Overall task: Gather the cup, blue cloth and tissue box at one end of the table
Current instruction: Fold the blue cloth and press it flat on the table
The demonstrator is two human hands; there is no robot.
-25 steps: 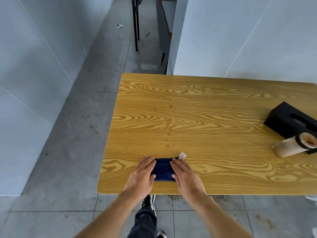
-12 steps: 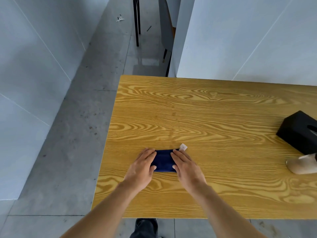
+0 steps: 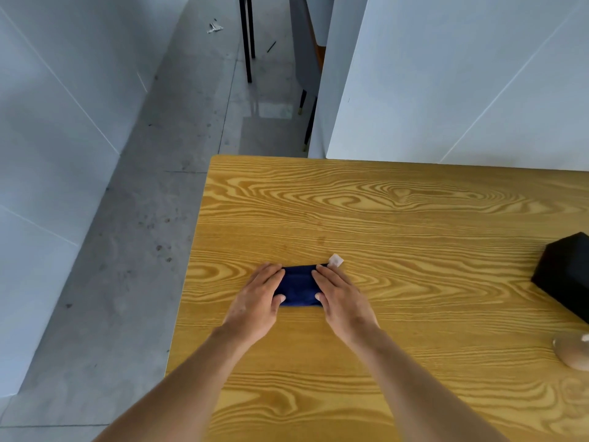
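Observation:
A folded blue cloth (image 3: 298, 287) with a small white tag lies on the wooden table (image 3: 398, 218) near its left end. My left hand (image 3: 258, 301) lies flat over the cloth's left side with fingers straight. My right hand (image 3: 342, 298) lies flat over its right side the same way. At the right edge of the view stands a black tissue box (image 3: 564, 275). Just in front of the tissue box a beige cup (image 3: 572, 350) lies on its side, cut off by the frame.
The table's left edge (image 3: 188, 282) drops to a grey tiled floor. White wall panels stand behind the table and along the left. Dark furniture legs (image 3: 247, 39) stand on the floor at the back.
Both hands have slid the blue cloth away from the table's near edge toward its middle. The view has shifted left, so the tissue box and cup sit at the frame's right edge.

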